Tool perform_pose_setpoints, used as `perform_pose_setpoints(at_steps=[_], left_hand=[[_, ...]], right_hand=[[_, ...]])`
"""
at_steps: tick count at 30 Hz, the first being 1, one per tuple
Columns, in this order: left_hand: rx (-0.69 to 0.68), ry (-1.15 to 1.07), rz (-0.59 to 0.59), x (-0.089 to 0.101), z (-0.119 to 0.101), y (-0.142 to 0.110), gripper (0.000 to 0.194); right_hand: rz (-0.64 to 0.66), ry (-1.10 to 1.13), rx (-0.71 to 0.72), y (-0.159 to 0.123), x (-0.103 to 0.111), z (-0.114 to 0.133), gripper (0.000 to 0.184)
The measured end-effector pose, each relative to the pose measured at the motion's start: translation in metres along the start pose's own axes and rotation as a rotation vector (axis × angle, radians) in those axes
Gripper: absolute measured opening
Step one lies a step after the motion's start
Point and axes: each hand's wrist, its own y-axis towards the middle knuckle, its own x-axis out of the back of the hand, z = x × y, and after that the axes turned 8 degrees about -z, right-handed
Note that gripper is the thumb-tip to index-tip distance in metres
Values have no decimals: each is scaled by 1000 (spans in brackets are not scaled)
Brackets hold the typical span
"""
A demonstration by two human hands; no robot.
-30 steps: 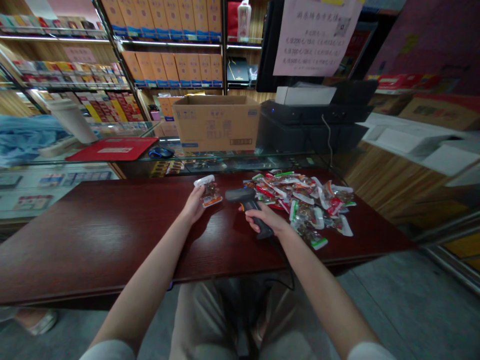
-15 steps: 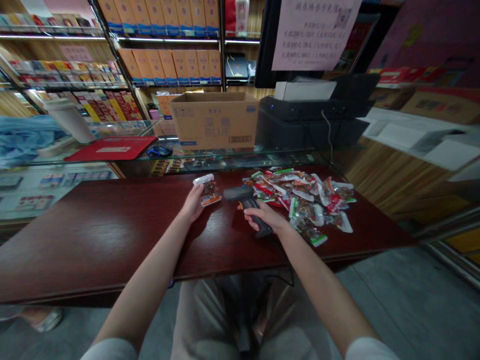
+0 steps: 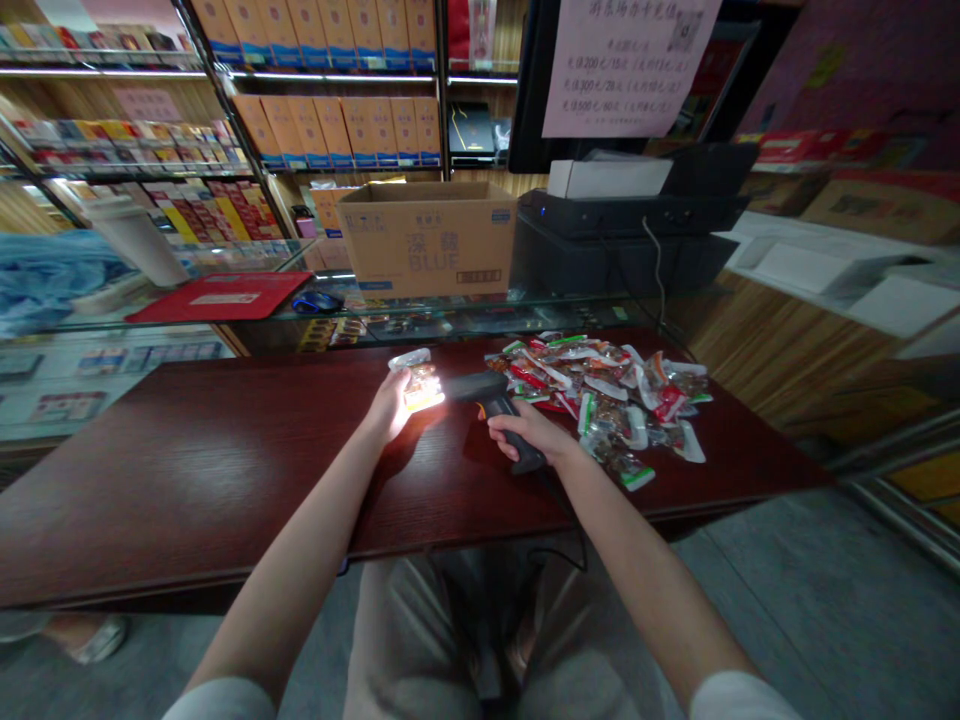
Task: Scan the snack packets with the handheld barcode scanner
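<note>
My left hand [image 3: 390,405] grips a small snack packet [image 3: 417,382] upright over the dark red table [image 3: 187,450]. My right hand [image 3: 529,432] is wrapped round the handle of a dark barcode scanner [image 3: 489,400], whose head points left at the packet. A bright light from the scanner falls on the packet and on my left fingers. A pile of several snack packets [image 3: 611,400] in red, green and white wrappers lies just right of the scanner.
A glass counter [image 3: 480,318] behind the table carries a cardboard box [image 3: 427,240], a red mat [image 3: 221,295], a computer mouse [image 3: 316,301] and a black machine [image 3: 622,235]. Shelves of boxed goods [image 3: 225,130] fill the back wall. A cable runs from the scanner under the table.
The scanner's light has come on and now shines on the packet in my left hand. Both hands stay almost where they were.
</note>
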Motion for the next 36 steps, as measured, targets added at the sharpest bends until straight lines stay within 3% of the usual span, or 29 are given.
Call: perform_pose_setpoints(at_steps=[5, 10, 16, 19, 22, 26, 29, 32, 36], left_hand=[[-24, -9, 46, 3, 1, 1, 31], [-31, 1, -17, 0, -1, -3, 31], [-138, 161, 4, 5, -1, -5, 49], [-266, 437, -128, 10, -5, -1, 41], [-393, 885, -312, 13, -11, -1, 33], [-378, 1378, -451, 10, -19, -15, 59], [-538, 1596, -492, 7, -21, -25, 68], [-708, 1676, -362, 4, -21, -30, 57], [-669, 1795, -49, 0, -19, -32, 44]], right_hand=[[-1, 2, -8, -1, 0, 2, 34], [-11, 11, 0, -3, -1, 5, 36], [-20, 21, 3, -3, 0, 6, 39], [-26, 32, 12, -2, 1, 5, 40], [-44, 54, 18, -2, 3, 6, 40], [-68, 89, 44, -2, 5, 7, 39], [-81, 104, 71, -3, 9, 9, 40], [-102, 139, 108, -4, 13, 12, 42], [-155, 178, 153, -3, 17, 15, 39]])
